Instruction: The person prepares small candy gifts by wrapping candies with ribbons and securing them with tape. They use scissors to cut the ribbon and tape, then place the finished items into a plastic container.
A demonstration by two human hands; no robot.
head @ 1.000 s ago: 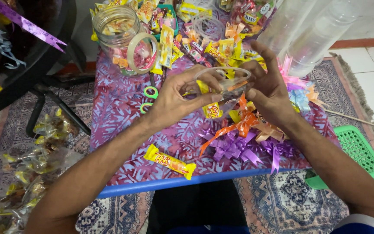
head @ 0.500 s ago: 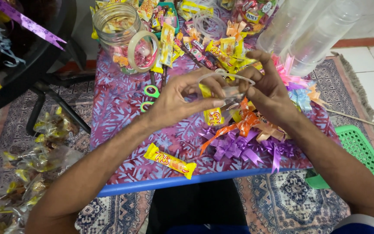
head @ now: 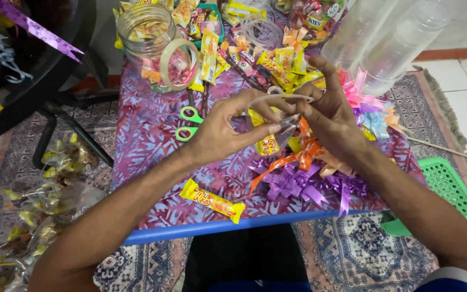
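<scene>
**Desk:** What is happening at the centre of the frame?

**Photographer:** A person is working over a low surface (head: 152, 135) draped in purple patterned cloth. Both hands are meeting just above centre, and between them they are pinching a small clear plastic wrapper (head: 286, 125) with a thin pale loop arching over it.

**Desk:** How are the hands sitting?

**Photographer:** The left hand (head: 220, 132) is reaching in from the lower left, wrist slightly bent, thumb and forefinger closing on the wrapper's left edge. The right hand (head: 333, 121) is coming in from the lower right, fingers curled around the wrapper's right side, one finger sticking upward. Neither hand is slack; both are gripping the same piece, held clear of the cloth.

**Desk:** Which step does this look like?

**Photographer:** By my reading, the wrapper is being opened or gathered at its mouth. Any following move would be calling for a steady pinch on one side while the other side is adjusting, since the film looks thin and slippery.

**Desk:** What is lying around them?

**Photographer:** Purple and orange ribbon bows (head: 298, 181) are sitting directly below the hands. A yellow candy bar (head: 212, 200) is lying near the front edge, lower centre. Green-handled scissors (head: 188, 122) are resting left of centre, and a glass jar (head: 155, 46) is standing at upper left.
</scene>
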